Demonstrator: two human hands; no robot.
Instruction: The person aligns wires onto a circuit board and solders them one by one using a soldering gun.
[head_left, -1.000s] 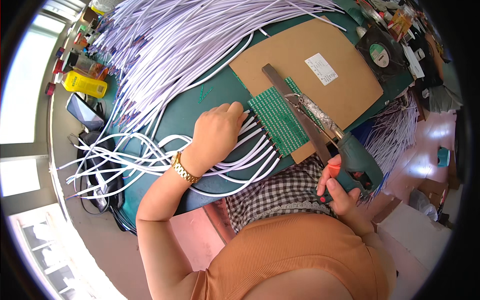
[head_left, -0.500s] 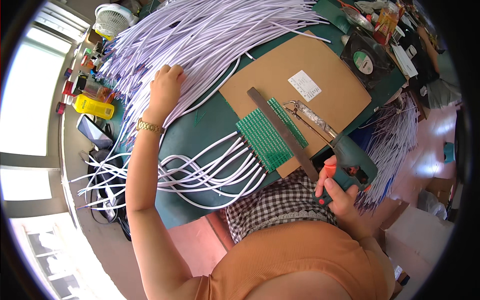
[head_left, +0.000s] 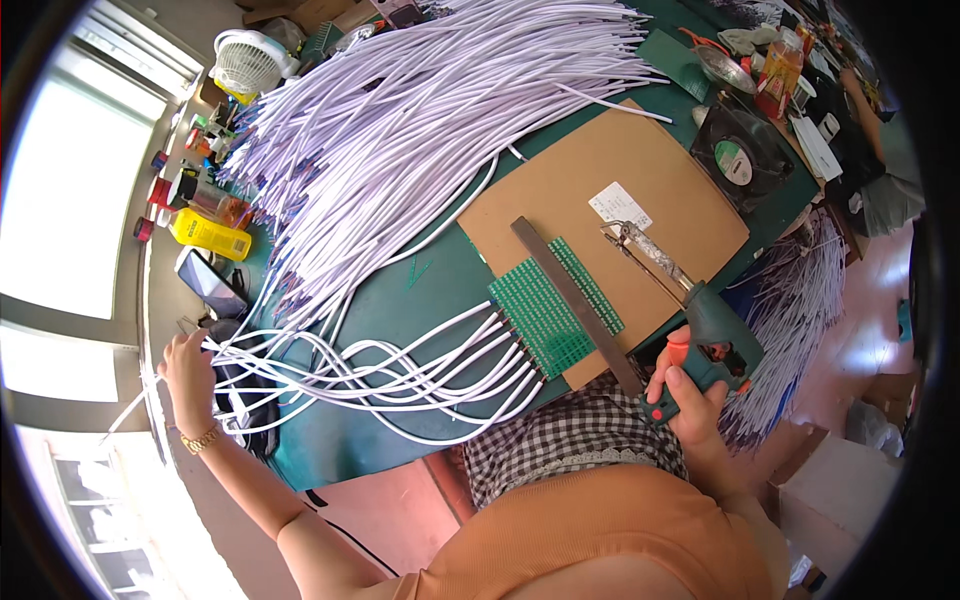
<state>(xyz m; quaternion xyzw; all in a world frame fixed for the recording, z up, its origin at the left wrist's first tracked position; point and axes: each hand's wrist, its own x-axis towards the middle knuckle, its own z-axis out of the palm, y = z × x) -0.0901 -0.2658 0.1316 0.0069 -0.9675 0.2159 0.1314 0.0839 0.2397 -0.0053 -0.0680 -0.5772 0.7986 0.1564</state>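
My left hand (head_left: pixel 187 375) is at the far left past the table edge, its fingers closed around a white cable (head_left: pixel 124 419) whose end sticks out beyond them. My right hand (head_left: pixel 690 395) grips the handle of a dark green soldering gun (head_left: pixel 727 335) with an orange trigger. The gun's metal tip points up and left over the cardboard (head_left: pixel 680 160). On that cardboard's near left corner lies a green circuit board (head_left: pixel 530 315), crossed by a brown bar (head_left: pixel 572 295). Several white cables (head_left: pixel 440 358) run from the board's left edge toward my left hand.
A large heap of white cables (head_left: pixel 400 130) covers the back of the green table (head_left: pixel 420 290). To the left stand a yellow bottle (head_left: pixel 210 235), a phone (head_left: pixel 208 282) and a white fan (head_left: pixel 250 65). A black fan (head_left: pixel 740 150) sits at right; more cables (head_left: pixel 790 320) hang beside the table.
My left hand has moved from the cable heap down and left to the far cable ends, and now holds a cable. My right hand still holds the soldering gun. The whole view has shifted slightly.
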